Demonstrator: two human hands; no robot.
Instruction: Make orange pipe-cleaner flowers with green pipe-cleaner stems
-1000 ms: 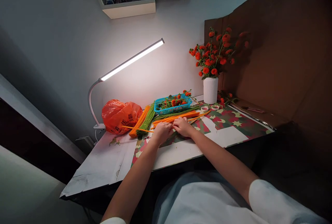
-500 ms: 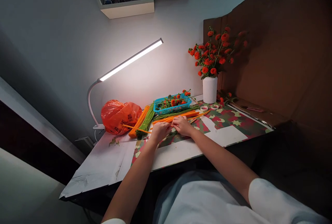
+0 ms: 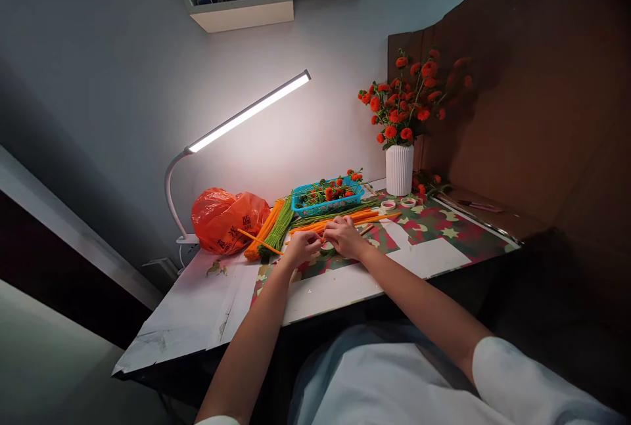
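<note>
My left hand (image 3: 302, 247) is closed in a pinch on an orange pipe cleaner (image 3: 256, 239), whose loose end sticks out to the left past the wrist. Close beside it, my right hand (image 3: 342, 239) has its fingers bent and pinched together, with a bit of orange at the fingertips; the exact grip is hidden. Just below the fingers, a small pale roll of tape (image 3: 327, 247) lies on the table. Loose orange pipe cleaners (image 3: 362, 215) are spread behind the hands. Bundles of orange pipe cleaners (image 3: 263, 231) and green pipe cleaners (image 3: 279, 228) lie to the left.
A blue basket (image 3: 325, 207) of orange flowers stands behind, left of a white vase (image 3: 399, 172) of more flowers. An orange plastic bag (image 3: 221, 218) sits by the lit lamp (image 3: 251, 111). Two tape rolls (image 3: 408, 202) lie at right. Cardboard (image 3: 517, 96) walls the right side.
My left hand has turned slightly and the loose end of the orange pipe cleaner has tilted up a little. My right hand's fingers have bent more, shifting slightly left.
</note>
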